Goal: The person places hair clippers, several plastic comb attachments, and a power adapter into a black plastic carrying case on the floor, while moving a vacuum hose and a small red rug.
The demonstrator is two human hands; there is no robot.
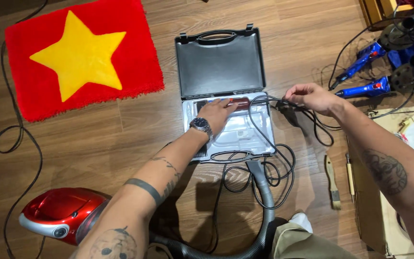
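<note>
At the far left, a red shag rug with a yellow star (80,55) was noted on the wooden plank floor (120,124), with a thin black cable (17,129) looped beside it. Below, a red canister vacuum cleaner (61,216) was observed, its grey ribbed hose (264,201) curving toward the centre.

At the centre, an open dark grey plastic carrying case (221,67) was found lying flat, lid raised. The left hand (216,115) was laid palm-down, fingers spread, pressing a reddish-brown corded hand tool (238,102) into the moulded tray; a steel wristwatch (201,125) was worn on that wrist. The tool's black power cord (269,144) trailed out of the case in loose loops.

Further right, the right hand (312,97) was closed in a pinch on that cord, held just above the floor. The step in hand was judged to be stowing the tool. The next move would call for the slack cord to be coiled compactly while the tool was kept seated.

At the right, a wooden-handled paintbrush (332,182) and two blue corded power tools (365,72) were recorded.
</note>
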